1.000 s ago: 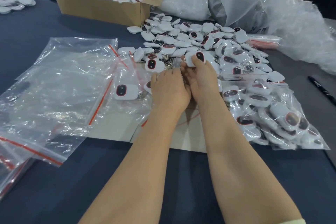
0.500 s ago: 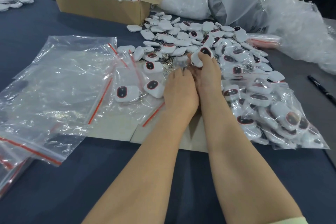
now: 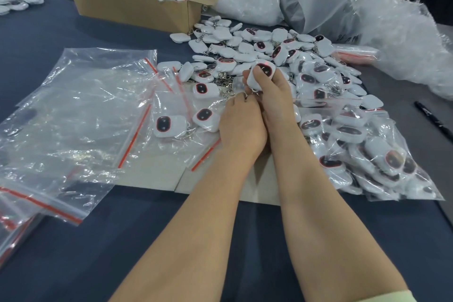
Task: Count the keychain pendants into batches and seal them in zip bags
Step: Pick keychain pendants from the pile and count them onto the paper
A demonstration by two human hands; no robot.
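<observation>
Raised off the heap since a second ago and tipped more upright: one white pendant [image 3: 261, 71] with a dark, red-rimmed face, gripped between thumb and fingers of the right hand [image 3: 273, 98]. Pressed against that hand on its near side, and shifted rightward meanwhile: the left hand [image 3: 241, 126], fingers [image 3: 234, 106] curled in just beneath the held pendant; whether pinching anything or only touching, cannot tell. Spread just beyond both hands on the dark table [image 3: 44, 39]: the loose pile of pendants [image 3: 235, 52]. Lying just left of the left hand, under the clear plastic of a zip bag [image 3: 171, 152]: two more pendants [image 3: 169, 126]. Stacked to the right, filled bags [image 3: 372, 154]; heaped to the left, empty bags [image 3: 73, 105]. Farther back, a cardboard box [image 3: 132, 11].
</observation>
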